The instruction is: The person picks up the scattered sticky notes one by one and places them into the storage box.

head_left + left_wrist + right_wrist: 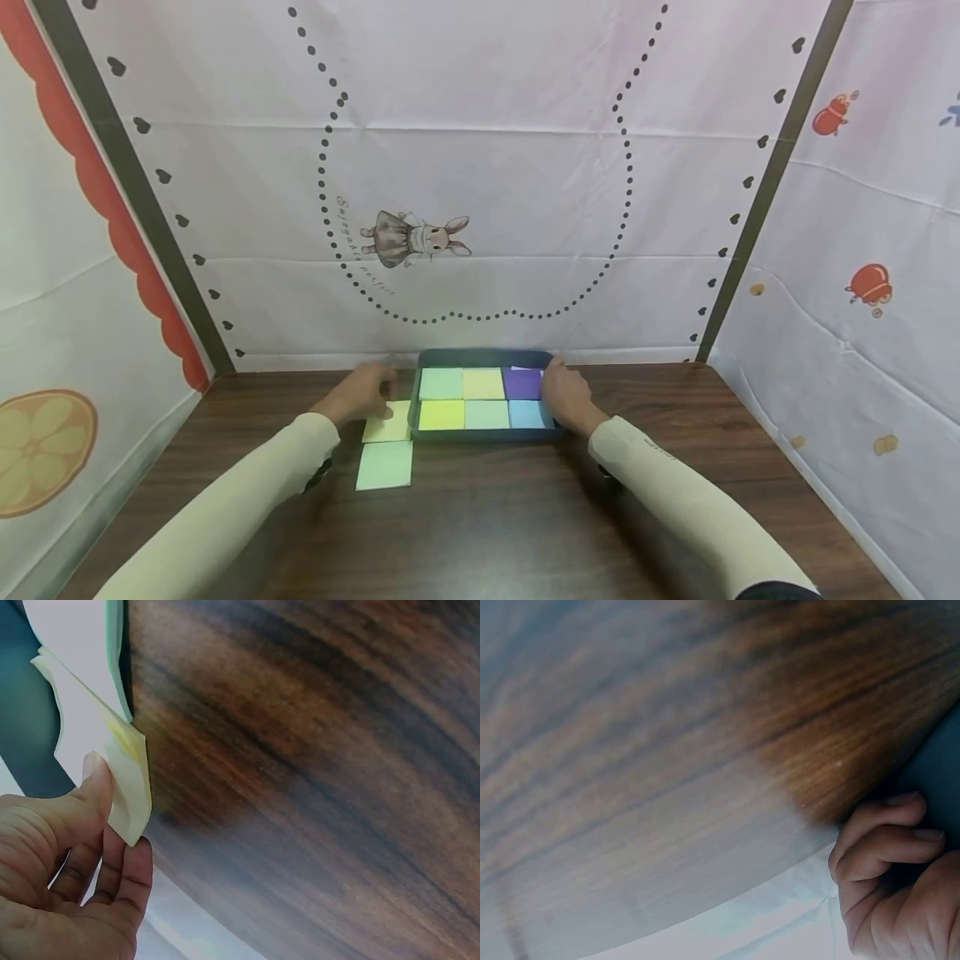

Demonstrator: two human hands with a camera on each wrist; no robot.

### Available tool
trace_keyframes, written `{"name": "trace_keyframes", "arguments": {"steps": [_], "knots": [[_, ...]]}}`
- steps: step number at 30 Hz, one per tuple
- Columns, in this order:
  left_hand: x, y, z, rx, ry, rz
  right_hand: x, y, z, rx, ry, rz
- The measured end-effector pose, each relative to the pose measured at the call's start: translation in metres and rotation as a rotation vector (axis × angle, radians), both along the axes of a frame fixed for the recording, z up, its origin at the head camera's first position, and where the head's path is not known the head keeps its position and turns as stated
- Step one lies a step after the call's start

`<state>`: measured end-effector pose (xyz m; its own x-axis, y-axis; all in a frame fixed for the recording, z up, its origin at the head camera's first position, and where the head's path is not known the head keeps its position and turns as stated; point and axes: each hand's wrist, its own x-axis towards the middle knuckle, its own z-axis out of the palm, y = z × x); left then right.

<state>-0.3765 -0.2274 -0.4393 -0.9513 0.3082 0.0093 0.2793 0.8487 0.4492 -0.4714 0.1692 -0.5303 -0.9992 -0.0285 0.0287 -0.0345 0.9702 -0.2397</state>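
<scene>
So the left hand is just left of the dark tray on the wooden worktop, thumb and fingers pinching the corner of a pale yellow sticky note so it curls up off the wood, with a light green note lying flat right below it. The right hand sits at the tray's right edge, fingers curled against its side. Inside the tray there's six coloured pads packed tight, including a purple pad, and nothing's blocking either hand.
</scene>
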Motion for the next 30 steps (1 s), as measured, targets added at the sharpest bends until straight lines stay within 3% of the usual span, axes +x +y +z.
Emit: {"name": "trace_keyframes", "arguments": {"steps": [8,13,22,30], "knots": [[-0.004,-0.008,0.006,0.042,-0.016,-0.024,0.003,-0.006,0.002,0.014,0.043,-0.004],[-0.006,-0.015,0.014,0.051,-0.037,-0.039,0.023,-0.015,0.027,-0.056,0.011,-0.039],[-0.003,-0.019,0.032,0.081,-0.090,-0.026,0.049,-0.022,0.059,-0.040,-0.020,-0.068],[0.000,-0.027,0.039,0.131,-0.174,0.031,0.051,-0.017,0.046,-0.020,0.058,-0.021]]}}
